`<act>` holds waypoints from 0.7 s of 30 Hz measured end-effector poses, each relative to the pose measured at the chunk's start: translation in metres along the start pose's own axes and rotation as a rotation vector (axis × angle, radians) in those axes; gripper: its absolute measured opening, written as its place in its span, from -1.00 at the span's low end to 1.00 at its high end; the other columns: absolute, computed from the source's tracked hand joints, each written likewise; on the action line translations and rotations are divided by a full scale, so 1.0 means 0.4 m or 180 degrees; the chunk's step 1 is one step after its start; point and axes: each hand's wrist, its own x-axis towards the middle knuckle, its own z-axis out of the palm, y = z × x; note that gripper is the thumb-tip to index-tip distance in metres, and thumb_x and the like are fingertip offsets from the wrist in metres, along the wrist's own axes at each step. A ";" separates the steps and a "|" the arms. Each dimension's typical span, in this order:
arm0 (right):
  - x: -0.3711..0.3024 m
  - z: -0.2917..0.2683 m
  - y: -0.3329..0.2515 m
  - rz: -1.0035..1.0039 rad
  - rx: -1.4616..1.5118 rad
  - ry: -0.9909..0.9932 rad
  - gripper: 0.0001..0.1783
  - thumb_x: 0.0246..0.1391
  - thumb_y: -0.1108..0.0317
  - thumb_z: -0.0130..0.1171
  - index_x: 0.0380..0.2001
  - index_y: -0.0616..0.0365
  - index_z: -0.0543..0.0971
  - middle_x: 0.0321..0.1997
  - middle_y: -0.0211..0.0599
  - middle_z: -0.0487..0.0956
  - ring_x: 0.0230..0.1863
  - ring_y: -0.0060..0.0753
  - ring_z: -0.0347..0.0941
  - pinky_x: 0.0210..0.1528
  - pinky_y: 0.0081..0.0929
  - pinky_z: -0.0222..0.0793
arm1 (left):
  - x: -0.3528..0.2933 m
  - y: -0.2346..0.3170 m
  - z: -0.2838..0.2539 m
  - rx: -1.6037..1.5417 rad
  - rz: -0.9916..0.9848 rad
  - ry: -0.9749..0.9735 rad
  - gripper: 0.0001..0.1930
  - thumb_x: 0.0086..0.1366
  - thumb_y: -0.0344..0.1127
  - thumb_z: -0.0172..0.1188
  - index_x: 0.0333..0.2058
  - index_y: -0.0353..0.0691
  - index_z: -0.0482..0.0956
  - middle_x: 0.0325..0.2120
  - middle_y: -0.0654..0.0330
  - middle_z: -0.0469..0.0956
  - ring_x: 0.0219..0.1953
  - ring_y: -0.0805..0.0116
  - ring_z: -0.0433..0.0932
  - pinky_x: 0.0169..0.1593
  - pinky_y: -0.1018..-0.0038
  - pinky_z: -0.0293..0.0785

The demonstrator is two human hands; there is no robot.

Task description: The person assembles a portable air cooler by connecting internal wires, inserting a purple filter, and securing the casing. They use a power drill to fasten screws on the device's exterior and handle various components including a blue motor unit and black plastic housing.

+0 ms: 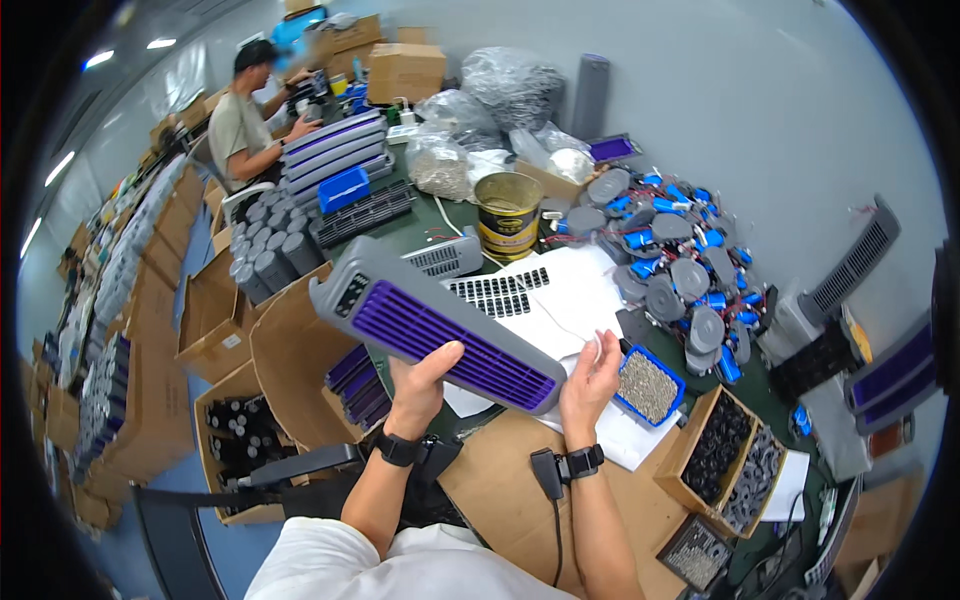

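A long grey appliance housing [345,262] with a purple slatted grille slants across the middle of the view, raised over the table and tilted down to the right. Round its lower edge my left hand [418,390] is closed, the thumb lying on the front and the other fingers hidden behind. At the lower right end, my right hand [588,385] cups the housing with the fingers pointing up. Beyond it lie a white sheet with black stickers [500,293] and a smaller grey slatted part [447,258]. A blue tray of small metal pieces [683,385] sits beside my right hand.
A piece of cardboard [505,470] covers the table's near side. Round grey parts with blue motors [690,275] are heaped at the right. A wooden box [690,481] holds black and grey parts. A metal can [508,215] stands behind. Far left, another person [240,130] works.
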 end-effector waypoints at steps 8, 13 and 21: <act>0.017 -0.079 -0.158 0.1807 0.1875 -0.2292 -0.54 0.23 0.17 0.12 0.08 0.24 0.40 0.02 -0.21 0.47 0.07 -0.36 0.41 0.11 -0.48 0.35 | 0.011 0.034 -0.061 -0.0464 -0.0148 -0.0382 -0.25 0.02 -0.21 0.30 0.19 -0.35 0.28 0.07 0.02 0.43 0.18 0.08 0.41 0.26 0.19 0.35; -0.050 -0.147 -0.196 0.2564 0.2956 -0.2008 -0.61 0.26 0.19 0.06 0.07 0.16 0.38 -0.07 -0.33 0.48 -0.02 -0.54 0.43 0.03 -0.54 0.39 | -0.002 0.037 -0.012 -0.0750 -0.0412 -0.0682 -0.19 0.02 -0.16 0.35 0.23 -0.28 0.22 0.15 0.03 0.33 0.23 0.03 0.35 0.27 0.13 0.33; -0.173 -0.371 -0.209 0.2416 0.2545 -0.1078 -0.47 0.15 0.11 0.10 0.09 0.18 0.34 0.02 -0.25 0.43 0.08 -0.38 0.40 0.17 -0.41 0.34 | -0.101 -0.015 0.051 -0.0496 -0.1265 -0.1437 -0.15 0.01 -0.17 0.43 0.24 -0.25 0.21 0.19 -0.01 0.30 0.27 -0.07 0.29 0.31 0.07 0.25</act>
